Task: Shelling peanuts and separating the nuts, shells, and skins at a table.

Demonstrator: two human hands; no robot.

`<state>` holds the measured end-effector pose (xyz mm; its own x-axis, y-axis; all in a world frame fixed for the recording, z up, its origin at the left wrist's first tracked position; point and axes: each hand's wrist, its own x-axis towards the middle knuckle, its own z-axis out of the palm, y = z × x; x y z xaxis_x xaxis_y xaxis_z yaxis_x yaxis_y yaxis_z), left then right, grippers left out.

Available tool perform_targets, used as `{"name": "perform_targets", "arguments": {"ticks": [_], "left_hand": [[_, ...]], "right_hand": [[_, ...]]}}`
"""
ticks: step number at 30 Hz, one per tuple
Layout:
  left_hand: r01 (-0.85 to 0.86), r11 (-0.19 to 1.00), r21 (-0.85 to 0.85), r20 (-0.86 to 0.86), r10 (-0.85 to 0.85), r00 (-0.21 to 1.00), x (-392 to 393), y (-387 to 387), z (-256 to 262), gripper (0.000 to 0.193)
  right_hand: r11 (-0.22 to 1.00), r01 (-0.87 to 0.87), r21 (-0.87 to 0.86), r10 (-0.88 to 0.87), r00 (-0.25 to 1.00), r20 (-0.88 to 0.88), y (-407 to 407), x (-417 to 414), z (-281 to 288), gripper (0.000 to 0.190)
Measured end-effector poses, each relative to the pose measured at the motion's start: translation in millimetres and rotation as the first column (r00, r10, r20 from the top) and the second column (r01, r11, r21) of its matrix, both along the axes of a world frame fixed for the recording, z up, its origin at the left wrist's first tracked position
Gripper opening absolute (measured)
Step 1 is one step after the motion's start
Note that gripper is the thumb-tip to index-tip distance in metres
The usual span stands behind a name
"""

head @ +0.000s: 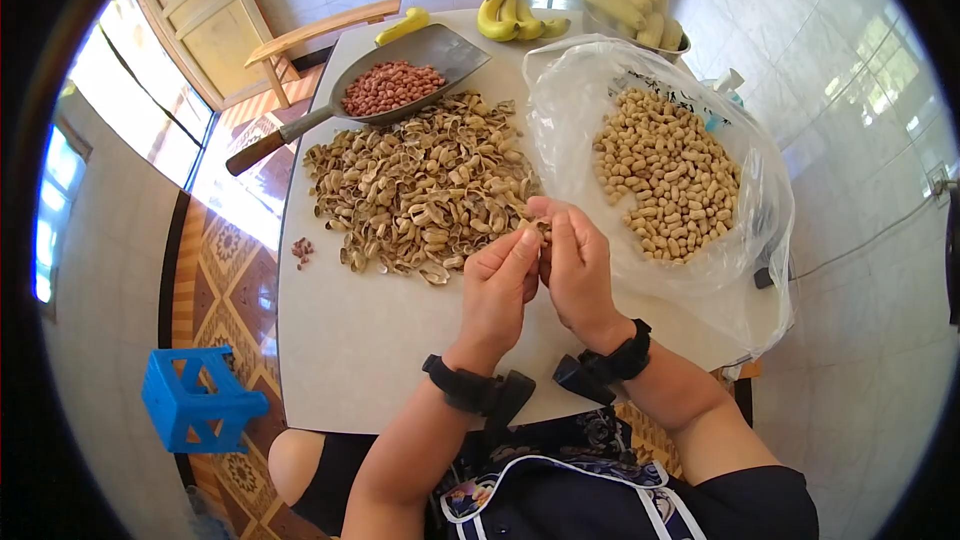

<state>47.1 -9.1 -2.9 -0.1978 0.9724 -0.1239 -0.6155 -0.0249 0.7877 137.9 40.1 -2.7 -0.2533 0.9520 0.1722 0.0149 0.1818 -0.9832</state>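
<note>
My left hand (501,270) and my right hand (577,259) meet above the table, thumbs and fingertips pinching a peanut shell (541,226) between them. Most of the shell is covered by my fingers, so whether a kernel sits inside cannot be seen. Just beyond my left hand spreads a heap of cracked peanut shells (427,187). To the right, whole unshelled peanuts (667,172) fill the middle of an open clear plastic bag (559,120). Behind the shell heap, a metal scoop (457,52) with a wooden handle holds red peanut kernels (390,88).
A few reddish bits (301,251) lie at the table's left edge. Along the back are a single banana (403,25), a banana bunch (510,15) and a metal bowl (679,52) of corn cobs (637,11). A blue plastic stool (199,397) stands on the floor at left.
</note>
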Motion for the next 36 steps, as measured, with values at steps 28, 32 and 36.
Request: {"name": "perform_targets", "arguments": {"ticks": [28,32,36], "left_hand": [[0.014,1.000,-0.001,0.344,-0.013,0.939,-14.0,6.7,-6.4,0.025],[0.036,0.999,0.033,0.461,-0.048,0.886,-17.9,6.0,-4.9,0.029],[0.012,1.000,0.024,0.490,-0.023,0.871,-20.1,6.5,-1.4,0.028]], "right_hand": [[0.966,-0.127,0.224,0.116,0.991,0.061,2.0,2.5,10.8,0.027],[0.973,-0.096,0.212,0.052,0.978,0.200,2.8,8.6,30.7,0.023],[0.845,0.156,0.512,-0.410,0.803,0.432,44.2,36.0,26.7,0.020]]}}
